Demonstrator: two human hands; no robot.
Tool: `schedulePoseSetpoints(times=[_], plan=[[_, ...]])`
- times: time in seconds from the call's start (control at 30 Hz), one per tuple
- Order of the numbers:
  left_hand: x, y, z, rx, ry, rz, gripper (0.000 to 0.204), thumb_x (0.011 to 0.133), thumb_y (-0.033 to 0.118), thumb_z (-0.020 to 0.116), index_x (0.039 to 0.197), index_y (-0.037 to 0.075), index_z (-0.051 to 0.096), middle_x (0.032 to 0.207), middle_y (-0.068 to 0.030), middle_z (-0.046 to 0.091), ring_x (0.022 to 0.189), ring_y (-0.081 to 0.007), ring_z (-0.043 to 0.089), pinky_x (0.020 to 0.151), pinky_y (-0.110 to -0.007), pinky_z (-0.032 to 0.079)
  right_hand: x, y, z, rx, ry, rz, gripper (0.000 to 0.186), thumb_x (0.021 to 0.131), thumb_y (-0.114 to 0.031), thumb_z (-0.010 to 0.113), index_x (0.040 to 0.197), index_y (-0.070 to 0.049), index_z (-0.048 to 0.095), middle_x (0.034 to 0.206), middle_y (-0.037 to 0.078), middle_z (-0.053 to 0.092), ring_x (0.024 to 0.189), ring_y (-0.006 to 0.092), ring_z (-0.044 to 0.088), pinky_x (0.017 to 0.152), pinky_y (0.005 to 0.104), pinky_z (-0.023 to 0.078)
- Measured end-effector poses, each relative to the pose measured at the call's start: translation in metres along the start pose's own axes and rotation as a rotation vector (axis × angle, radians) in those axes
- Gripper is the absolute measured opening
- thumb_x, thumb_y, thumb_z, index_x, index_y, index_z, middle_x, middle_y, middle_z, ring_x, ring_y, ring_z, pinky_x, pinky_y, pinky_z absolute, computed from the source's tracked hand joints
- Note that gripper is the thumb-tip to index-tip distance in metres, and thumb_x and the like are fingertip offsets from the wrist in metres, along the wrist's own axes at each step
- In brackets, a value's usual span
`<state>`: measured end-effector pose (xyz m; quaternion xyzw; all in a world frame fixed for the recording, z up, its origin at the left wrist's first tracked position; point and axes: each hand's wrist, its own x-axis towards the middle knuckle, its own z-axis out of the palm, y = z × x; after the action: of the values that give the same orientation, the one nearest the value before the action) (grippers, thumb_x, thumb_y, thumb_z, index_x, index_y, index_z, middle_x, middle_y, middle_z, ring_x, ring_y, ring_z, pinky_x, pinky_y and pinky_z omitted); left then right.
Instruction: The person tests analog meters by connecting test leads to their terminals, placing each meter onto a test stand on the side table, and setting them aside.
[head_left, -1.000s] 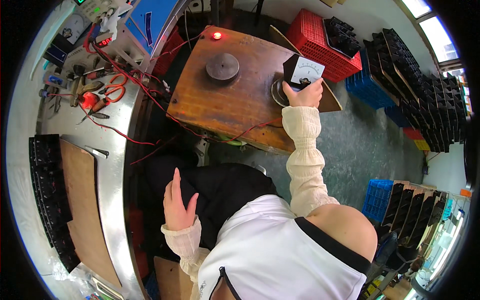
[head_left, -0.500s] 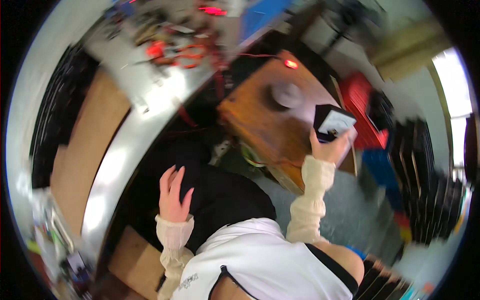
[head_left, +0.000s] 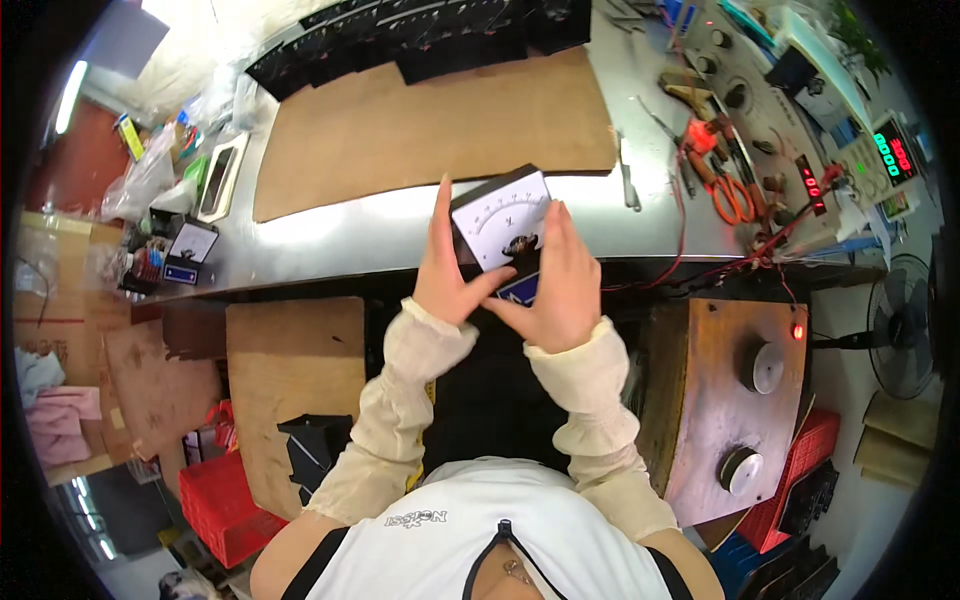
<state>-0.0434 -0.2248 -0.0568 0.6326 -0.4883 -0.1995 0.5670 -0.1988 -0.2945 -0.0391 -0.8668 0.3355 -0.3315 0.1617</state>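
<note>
Between my two hands is a black analog panel meter (head_left: 498, 222) with a white scale face and a blue strip at its lower edge. It is held up in front of the bench's near edge, tilted, its face turned up. My left hand (head_left: 447, 268) grips its left side, the thumb near the blue strip. My right hand (head_left: 560, 290) closes on its right side, fingers along the edge and thumb at the bottom. In the meter face's lower part is an opening with small parts showing.
On the metal bench (head_left: 330, 240) lies a cardboard sheet (head_left: 440, 130), with several black meter housings (head_left: 450, 40) behind it. Orange-handled scissors (head_left: 735, 200) and a thin tool (head_left: 628, 175) lie to the right. A wooden box (head_left: 690, 420) with two round metal pieces stands lower right; another meter (head_left: 190, 242) sits left.
The view has swung from the wooden box to the bench. The meter, held by my right hand over that box before, is now in front of me, and my left hand has joined it.
</note>
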Motion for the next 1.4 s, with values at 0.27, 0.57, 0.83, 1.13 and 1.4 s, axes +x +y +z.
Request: schedulePoseSetpoints(times=[0.27,0.57,0.83,1.13,1.4], plan=[[0.029,-0.006,-0.025,0.253,-0.132,0.066,0.119,0.070,0.031,0.086,0.159,0.010,0.009,0.136,-0.0220,0.053,0.129,-0.0409,0.048,0.112,-0.048,0.029,-0.040,0.019,-0.023,0.192,0.168,0.165,0.047,0.075,-0.007,0.084,0.118,-0.001,0.065,0.112,0.016,0.061,0.102,0.0283,0.063,0.086,0.0350,0.052],[0.028,-0.005,-0.031,0.293,-0.194,0.096,0.117,0.075,0.030,0.083,0.160,0.014,0.003,0.136,-0.0198,0.053,0.129,-0.0392,0.046,0.115,-0.048,0.022,-0.054,0.008,-0.015,0.610,0.078,0.476,0.025,0.088,-0.001,0.072,0.112,0.002,0.064,0.101,0.012,0.071,0.085,0.0151,0.069,0.079,0.0292,0.056],[0.036,-0.001,-0.025,0.279,-0.229,0.073,0.118,0.075,0.023,0.084,0.160,0.009,0.004,0.141,-0.0255,0.049,0.135,-0.0366,0.045,0.114,-0.044,0.030,-0.044,0.012,-0.020,0.554,0.093,0.456,0.023,0.087,-0.005,0.075,0.106,0.001,0.064,0.091,0.008,0.070,0.074,0.0113,0.064,0.069,0.0250,0.052],[0.027,-0.012,-0.027,0.353,-0.091,0.149,0.107,0.070,0.035,0.086,0.152,-0.005,0.028,0.137,-0.0289,0.053,0.128,-0.0413,0.052,0.110,-0.045,0.038,-0.058,0.023,-0.021,0.485,0.195,0.321,0.009,0.087,-0.001,0.073,0.093,-0.002,0.067,0.086,0.008,0.067,0.074,0.0142,0.063,0.064,0.0270,0.051],[-0.040,0.023,-0.002,0.453,0.465,0.150,0.080,0.059,0.032,0.087,0.123,0.001,0.052,0.111,-0.0201,0.056,0.105,-0.0405,0.054,0.094,-0.049,0.041,-0.067,0.011,-0.024,0.564,-0.127,0.269,0.018,0.088,0.002,0.071,0.105,0.003,0.065,0.096,0.009,0.069,0.077,0.0107,0.060,0.070,0.0211,0.047]])
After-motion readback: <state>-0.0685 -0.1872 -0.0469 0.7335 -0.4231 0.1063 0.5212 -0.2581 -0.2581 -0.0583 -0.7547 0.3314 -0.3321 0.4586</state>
